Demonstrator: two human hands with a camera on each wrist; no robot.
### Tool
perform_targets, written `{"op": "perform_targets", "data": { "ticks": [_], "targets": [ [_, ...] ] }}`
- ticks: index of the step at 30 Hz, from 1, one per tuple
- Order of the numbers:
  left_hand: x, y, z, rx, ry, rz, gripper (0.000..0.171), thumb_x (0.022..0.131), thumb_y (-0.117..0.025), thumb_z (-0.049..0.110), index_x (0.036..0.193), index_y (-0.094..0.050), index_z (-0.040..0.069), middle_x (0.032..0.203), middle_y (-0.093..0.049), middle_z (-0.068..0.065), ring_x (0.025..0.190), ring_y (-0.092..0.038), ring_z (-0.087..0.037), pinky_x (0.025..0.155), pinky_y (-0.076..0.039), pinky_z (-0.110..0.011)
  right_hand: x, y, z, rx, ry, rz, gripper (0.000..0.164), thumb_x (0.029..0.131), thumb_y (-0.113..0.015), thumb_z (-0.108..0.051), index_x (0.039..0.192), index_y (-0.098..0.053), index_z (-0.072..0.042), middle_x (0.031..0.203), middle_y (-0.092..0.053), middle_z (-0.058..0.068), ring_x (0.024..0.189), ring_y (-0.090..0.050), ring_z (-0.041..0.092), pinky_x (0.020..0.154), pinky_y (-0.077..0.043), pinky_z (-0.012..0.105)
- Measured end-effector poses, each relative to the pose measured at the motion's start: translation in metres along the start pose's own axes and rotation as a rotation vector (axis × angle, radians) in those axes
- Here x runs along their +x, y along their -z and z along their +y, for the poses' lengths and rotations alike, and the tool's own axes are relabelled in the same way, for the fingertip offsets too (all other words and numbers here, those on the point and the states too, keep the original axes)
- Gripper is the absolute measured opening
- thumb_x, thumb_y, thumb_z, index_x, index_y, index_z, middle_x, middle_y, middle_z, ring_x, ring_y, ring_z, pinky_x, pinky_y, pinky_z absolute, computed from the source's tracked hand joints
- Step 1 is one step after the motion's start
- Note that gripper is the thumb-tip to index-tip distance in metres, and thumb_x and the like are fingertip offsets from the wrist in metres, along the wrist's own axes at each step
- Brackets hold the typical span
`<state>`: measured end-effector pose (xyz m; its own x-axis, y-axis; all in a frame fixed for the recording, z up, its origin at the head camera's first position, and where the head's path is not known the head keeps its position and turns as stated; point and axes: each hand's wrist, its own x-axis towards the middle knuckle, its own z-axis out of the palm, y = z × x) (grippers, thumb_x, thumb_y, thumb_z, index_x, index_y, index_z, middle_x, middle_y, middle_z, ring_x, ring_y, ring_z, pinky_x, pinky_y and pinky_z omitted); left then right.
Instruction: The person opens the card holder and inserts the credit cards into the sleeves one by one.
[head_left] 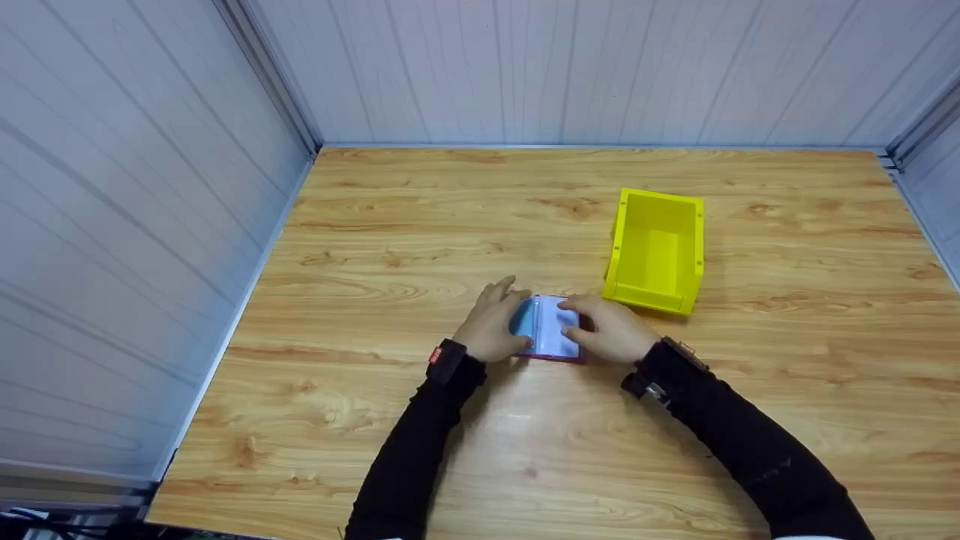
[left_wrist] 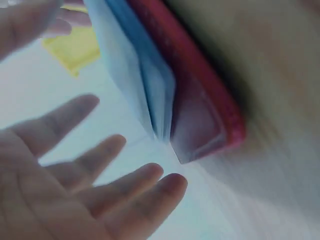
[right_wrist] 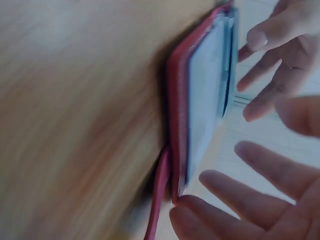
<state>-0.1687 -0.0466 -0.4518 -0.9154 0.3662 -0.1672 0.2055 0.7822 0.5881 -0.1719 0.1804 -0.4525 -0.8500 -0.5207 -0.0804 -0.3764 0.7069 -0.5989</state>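
A small booklet (head_left: 556, 330) with a red cover lies spread open on the table, a white leaf on its right side and bluish leaves on its left. In the left wrist view, the blue leaves (left_wrist: 157, 95) stand raised off the red cover (left_wrist: 227, 117). My left hand (head_left: 491, 322) is at the booklet's left side, fingers spread and fairly straight. My right hand (head_left: 619, 330) is at the right side, its fingers extended close to the cover's edge. A thin red strap (right_wrist: 160, 185) runs out beside the cover in the right wrist view. Exact finger contact is unclear.
A yellow open bin (head_left: 651, 298) stands on the wood-grain table (head_left: 375, 420), just beyond my right hand. White panel walls (head_left: 525, 75) border the table at the back and sides.
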Motion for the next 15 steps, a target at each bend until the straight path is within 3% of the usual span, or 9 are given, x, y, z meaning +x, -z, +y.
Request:
{"op": "perform_targets", "data": {
  "ticks": [7,15],
  "targets": [
    [-0.0009,-0.0074,0.0013,0.149,-0.017,-0.088,0.082,0.081,-0.077,0.030,0.152,-0.038,0.018,0.163,-0.020,-0.012,0.148,-0.011,-0.049,0.120,-0.020,-0.056,-0.0028,-0.0053,-0.0025,-0.163,0.002,-0.088,0.055,0.090,-0.068,-0.031,0.136,-0.056,-0.004,0.150,-0.041,0.027,0.135,-0.045,0.042,0.113,-0.035,0.054],
    [-0.0022,-0.0086,0.0024,0.156,0.017,-0.080,0.084,0.081,-0.077,0.031,0.153,-0.036,0.019,0.163,-0.022,-0.013,0.148,-0.013,-0.047,0.119,-0.026,-0.053,-0.0019,-0.0087,-0.0022,-0.216,-0.025,-0.074,0.053,0.088,-0.071,-0.028,0.132,-0.060,-0.002,0.149,-0.043,0.025,0.135,-0.046,0.041,0.113,-0.036,0.052]
  ]
}}
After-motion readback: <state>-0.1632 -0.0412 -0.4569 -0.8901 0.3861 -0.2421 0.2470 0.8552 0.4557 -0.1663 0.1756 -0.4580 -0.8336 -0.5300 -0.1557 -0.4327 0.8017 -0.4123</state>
